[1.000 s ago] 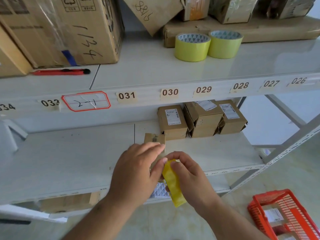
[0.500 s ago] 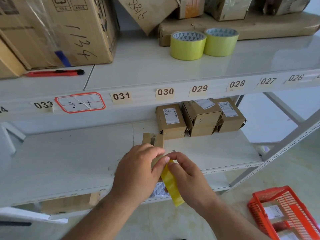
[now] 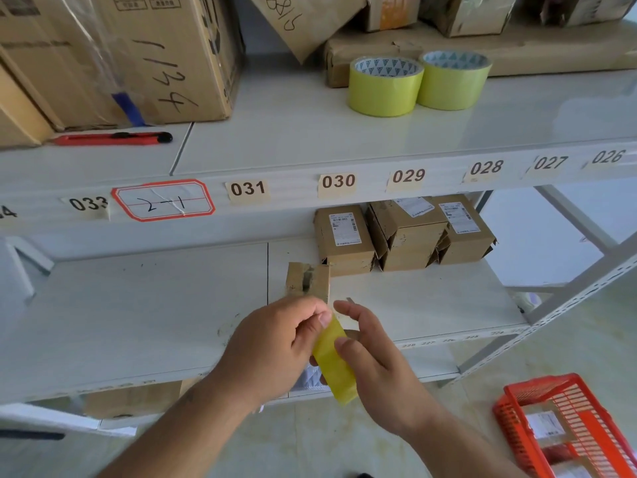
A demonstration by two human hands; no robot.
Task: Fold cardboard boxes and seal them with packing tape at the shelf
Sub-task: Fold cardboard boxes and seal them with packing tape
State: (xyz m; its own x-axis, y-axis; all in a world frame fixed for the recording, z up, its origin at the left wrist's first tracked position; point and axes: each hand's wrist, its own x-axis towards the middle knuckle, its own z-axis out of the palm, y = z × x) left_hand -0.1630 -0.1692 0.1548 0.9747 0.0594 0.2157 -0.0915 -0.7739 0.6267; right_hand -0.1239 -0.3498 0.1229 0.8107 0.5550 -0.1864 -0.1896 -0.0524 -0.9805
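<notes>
A short strip of yellow packing tape point(image 3: 336, 369) hangs slanted between my hands in front of the lower shelf point(image 3: 138, 315). My left hand point(image 3: 272, 346) pinches the strip's top end with thumb and fingers. My right hand point(image 3: 379, 370) holds the strip lower down, thumb on its front face, index finger stretched upward. Just behind my hands a small brown cardboard box point(image 3: 308, 281) stands on the shelf with its flaps up. The rest of the box is hidden by my left hand.
Two yellow tape rolls point(image 3: 384, 89) stand on the upper shelf, with a red utility knife point(image 3: 110, 139) to the left below big cartons point(image 3: 165, 56). Three small labelled boxes point(image 3: 406, 236) sit at the lower shelf's back. An orange basket point(image 3: 568, 426) is on the floor at right.
My right fingers have spread away from the strip's top, and its thumb now sits lower on the tape. My left thumb has taken over the top end.
</notes>
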